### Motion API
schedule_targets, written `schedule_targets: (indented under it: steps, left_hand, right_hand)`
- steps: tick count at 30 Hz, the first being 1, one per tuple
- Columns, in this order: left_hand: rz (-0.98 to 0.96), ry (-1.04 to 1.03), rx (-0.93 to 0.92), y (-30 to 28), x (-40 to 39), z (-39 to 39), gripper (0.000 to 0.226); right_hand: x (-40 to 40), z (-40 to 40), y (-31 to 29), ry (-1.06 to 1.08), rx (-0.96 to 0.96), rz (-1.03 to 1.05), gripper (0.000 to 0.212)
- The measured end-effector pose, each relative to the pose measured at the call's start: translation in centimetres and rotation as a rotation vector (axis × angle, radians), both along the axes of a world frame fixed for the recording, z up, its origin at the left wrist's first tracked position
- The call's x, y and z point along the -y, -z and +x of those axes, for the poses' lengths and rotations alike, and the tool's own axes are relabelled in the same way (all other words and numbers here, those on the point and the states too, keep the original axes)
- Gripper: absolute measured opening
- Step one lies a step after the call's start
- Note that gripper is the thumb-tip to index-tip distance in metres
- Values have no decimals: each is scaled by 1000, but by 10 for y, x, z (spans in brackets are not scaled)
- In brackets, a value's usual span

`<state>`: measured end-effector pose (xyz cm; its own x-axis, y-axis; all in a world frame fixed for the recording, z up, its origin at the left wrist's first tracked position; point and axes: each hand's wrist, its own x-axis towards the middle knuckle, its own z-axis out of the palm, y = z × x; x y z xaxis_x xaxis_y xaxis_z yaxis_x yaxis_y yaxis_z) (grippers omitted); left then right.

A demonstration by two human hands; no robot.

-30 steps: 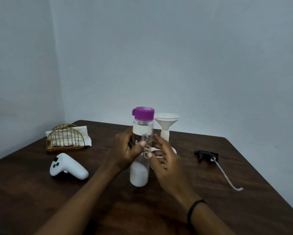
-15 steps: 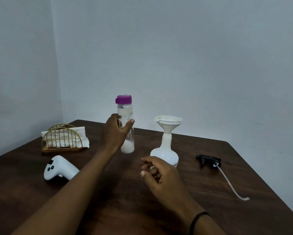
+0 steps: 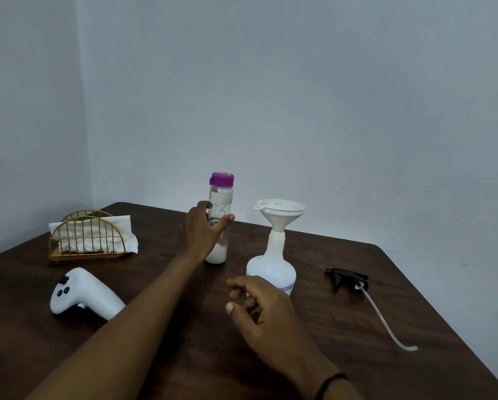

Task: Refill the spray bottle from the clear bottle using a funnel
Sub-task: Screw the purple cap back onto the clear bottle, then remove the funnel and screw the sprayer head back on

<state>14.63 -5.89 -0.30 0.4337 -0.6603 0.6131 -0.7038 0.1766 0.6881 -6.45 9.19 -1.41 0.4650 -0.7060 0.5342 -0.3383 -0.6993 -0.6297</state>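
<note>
While the purple cap (image 3: 221, 179) remains on the clear bottle (image 3: 219, 223), nothing can pour; risk lies in the tall funnel (image 3: 279, 212), seated only in the neck of the spray bottle (image 3: 271, 271), toppling if knocked. Left hand (image 3: 203, 230): arm extended, fingers and thumb curled round the clear bottle, upright on the table (image 3: 343, 327) left of the spray bottle. Right hand (image 3: 260, 310): near the spray bottle's base, fingers loosely curled, holding nothing.
</note>
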Motion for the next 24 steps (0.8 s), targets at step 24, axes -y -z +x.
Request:
schedule_targets:
  steps: [24]
  left_hand:
    - [-130, 641, -320, -27, -66, -78, 94]
  right_hand:
    - [15, -21, -14, 502, 411, -48, 39]
